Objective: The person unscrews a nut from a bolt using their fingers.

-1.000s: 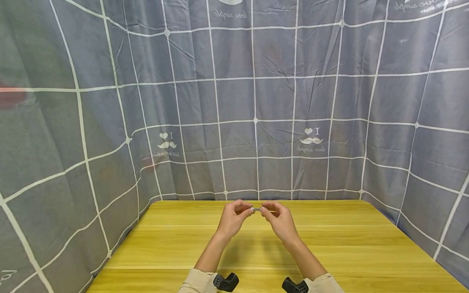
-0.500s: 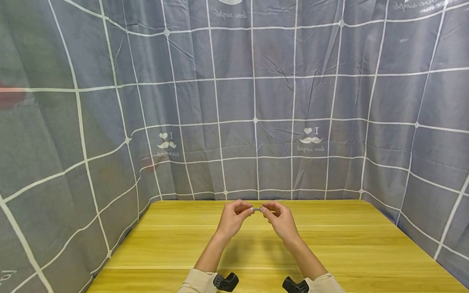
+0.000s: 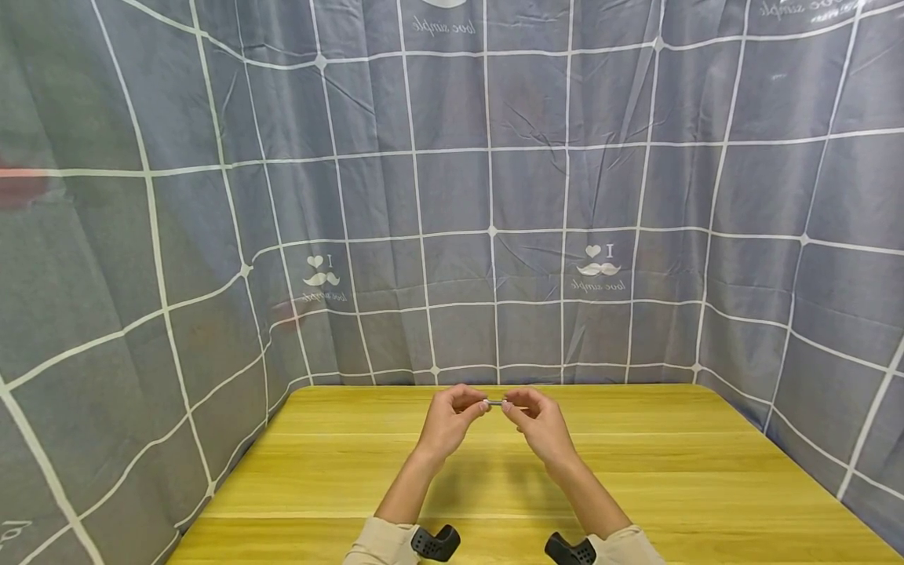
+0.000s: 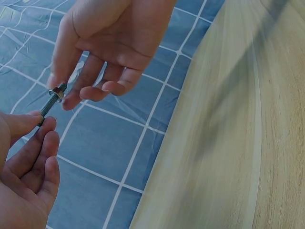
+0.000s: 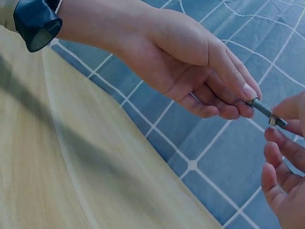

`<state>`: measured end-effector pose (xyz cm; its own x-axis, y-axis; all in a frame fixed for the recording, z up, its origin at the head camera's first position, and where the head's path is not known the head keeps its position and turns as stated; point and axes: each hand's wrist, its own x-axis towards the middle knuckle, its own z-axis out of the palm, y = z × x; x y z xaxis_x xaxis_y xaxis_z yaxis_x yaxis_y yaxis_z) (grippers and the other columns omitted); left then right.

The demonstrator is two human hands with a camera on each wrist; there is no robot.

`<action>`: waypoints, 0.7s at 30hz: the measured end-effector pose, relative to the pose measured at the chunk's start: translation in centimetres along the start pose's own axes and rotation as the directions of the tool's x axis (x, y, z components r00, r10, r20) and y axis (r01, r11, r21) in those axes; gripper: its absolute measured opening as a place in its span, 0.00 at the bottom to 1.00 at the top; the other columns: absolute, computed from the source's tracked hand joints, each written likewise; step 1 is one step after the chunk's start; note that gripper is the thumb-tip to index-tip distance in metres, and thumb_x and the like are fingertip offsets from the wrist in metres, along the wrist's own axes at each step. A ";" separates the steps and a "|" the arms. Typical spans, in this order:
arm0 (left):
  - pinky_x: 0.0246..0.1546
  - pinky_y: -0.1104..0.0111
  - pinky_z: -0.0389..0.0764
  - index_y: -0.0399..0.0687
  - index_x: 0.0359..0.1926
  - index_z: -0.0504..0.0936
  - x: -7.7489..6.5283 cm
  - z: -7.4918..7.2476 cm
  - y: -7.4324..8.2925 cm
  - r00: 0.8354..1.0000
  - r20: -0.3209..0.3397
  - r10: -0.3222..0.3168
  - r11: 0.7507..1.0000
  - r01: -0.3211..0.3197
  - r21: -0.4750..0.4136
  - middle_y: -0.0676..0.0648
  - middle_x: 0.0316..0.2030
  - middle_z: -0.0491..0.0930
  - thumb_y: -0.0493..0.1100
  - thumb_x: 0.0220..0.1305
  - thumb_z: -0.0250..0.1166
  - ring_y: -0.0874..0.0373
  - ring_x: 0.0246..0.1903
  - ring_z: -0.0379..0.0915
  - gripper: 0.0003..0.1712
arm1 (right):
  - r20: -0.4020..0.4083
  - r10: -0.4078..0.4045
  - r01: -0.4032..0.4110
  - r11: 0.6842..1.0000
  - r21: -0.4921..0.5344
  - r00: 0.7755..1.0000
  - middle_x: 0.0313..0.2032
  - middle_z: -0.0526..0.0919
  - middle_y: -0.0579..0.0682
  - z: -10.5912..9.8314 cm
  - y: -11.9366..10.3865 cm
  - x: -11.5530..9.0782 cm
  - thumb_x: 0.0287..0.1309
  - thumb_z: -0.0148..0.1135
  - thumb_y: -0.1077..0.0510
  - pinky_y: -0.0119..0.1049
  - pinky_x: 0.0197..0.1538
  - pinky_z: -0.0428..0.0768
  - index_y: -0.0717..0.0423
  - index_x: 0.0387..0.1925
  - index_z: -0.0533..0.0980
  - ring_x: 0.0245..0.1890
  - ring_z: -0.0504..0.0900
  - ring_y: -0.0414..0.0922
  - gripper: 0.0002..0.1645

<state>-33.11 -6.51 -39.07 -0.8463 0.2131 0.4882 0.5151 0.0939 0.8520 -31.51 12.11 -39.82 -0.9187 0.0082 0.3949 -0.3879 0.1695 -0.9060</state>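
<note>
Both hands meet over the far middle of the table in the head view, a small metal bolt [image 3: 496,402] level between them. My left hand [image 3: 445,428] pinches one end of the bolt between thumb and fingers. A hex nut [image 4: 57,94] sits on the threaded shaft, near the other end. At that nut, the thumb and fingertips of my right hand [image 3: 544,430] pinch lightly, its other fingers loosely bent. Seen from the right wrist, the left hand [image 5: 190,62] covers the bolt's end, while the nut [image 5: 272,120] shows between the right fingers.
The wood-grain table [image 3: 339,471] spreads under both forearms, and its far edge meets a grey curtain [image 3: 452,196] with white grid lines. Curtain also hangs along both sides. Black devices [image 3: 435,544] are worn at the sleeve cuffs.
Right fingertips shift slightly at the nut end of the bolt. The left hand and both forearms stay in place.
</note>
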 end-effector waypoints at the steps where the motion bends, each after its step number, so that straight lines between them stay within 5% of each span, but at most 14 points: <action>1: 0.50 0.57 0.82 0.33 0.46 0.86 0.0 0.0 0.0 1.000 -0.001 -0.001 1.000 0.001 0.002 0.42 0.41 0.88 0.35 0.72 0.67 0.50 0.44 0.84 0.08 | -0.001 0.003 -0.003 1.000 -0.003 1.000 0.43 0.84 0.53 0.0 0.0 0.0 0.70 0.67 0.58 0.40 0.44 0.79 0.61 0.49 0.83 0.42 0.81 0.51 0.12; 21: 0.51 0.54 0.81 0.33 0.47 0.85 0.0 0.0 -0.2 1.000 -0.003 -0.006 1.000 0.006 -0.012 0.42 0.40 0.88 0.35 0.71 0.68 0.49 0.44 0.84 0.09 | -0.004 -0.002 0.002 1.000 0.015 1.000 0.42 0.84 0.53 0.2 -0.2 0.0 0.71 0.66 0.59 0.42 0.46 0.80 0.63 0.49 0.83 0.41 0.80 0.51 0.12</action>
<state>-33.23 -6.54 -39.18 -0.8500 0.2095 0.4833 0.5080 0.0833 0.8573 -31.46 11.89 -39.67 -0.9177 0.0117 0.3970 -0.3906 0.1544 -0.9075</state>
